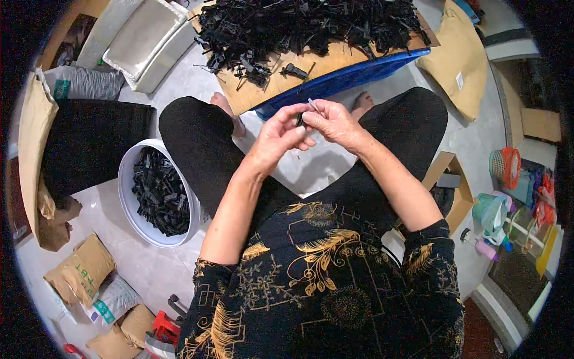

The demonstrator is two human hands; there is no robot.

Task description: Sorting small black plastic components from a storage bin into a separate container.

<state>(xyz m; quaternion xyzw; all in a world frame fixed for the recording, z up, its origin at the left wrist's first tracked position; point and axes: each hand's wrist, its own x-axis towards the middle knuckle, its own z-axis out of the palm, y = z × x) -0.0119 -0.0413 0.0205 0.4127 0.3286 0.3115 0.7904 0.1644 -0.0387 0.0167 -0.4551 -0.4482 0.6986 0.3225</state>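
My left hand point(280, 133) is closed around a small black plastic part point(300, 119), mostly hidden by the fingers. Against it, my right hand point(336, 127) pinches a thin greyish-white strip point(313, 105) that pokes out past the fingertips; its exact kind is unclear. Both hands meet above my lap, just short of a wooden board point(239, 99). A large heap of black plastic parts point(311, 27) covers most of that board. One separate black part point(293, 70) lies near the board's front edge.
Left of my knee stands a white bucket point(124, 185) holding many black parts point(160, 194). A white foam box point(158, 63) is at the far left, and a tan sack point(460, 60) at the far right. Under the board is a blue container point(353, 76). Packages point(81, 269) lie lower left.
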